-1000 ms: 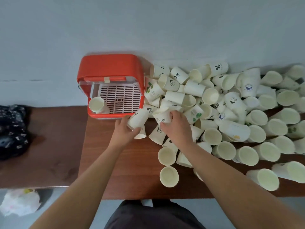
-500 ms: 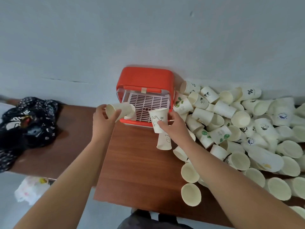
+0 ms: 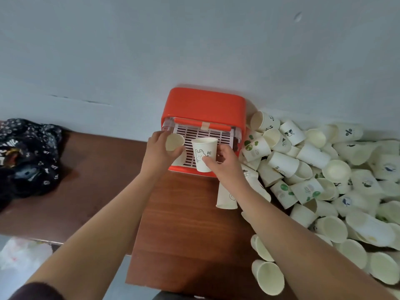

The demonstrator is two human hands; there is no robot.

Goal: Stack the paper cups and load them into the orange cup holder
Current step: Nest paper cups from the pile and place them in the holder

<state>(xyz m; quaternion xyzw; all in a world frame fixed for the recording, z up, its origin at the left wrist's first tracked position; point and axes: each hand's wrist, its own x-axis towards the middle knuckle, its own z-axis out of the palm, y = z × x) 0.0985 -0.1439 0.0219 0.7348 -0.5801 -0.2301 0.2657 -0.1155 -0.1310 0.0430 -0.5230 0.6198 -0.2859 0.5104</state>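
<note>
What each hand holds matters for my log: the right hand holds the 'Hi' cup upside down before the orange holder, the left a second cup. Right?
Not quite. The head view shows the right hand holding the 'Hi' cup upright, mouth up, not upside down. The rest stands: it is before the orange holder, and the left hand holds a second cup.

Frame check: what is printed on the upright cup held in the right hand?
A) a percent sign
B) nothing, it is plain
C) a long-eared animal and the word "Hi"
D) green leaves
C: the upright cup pinched by the right hand shows a line-drawn long-eared animal with "Hi" beside it.
</note>
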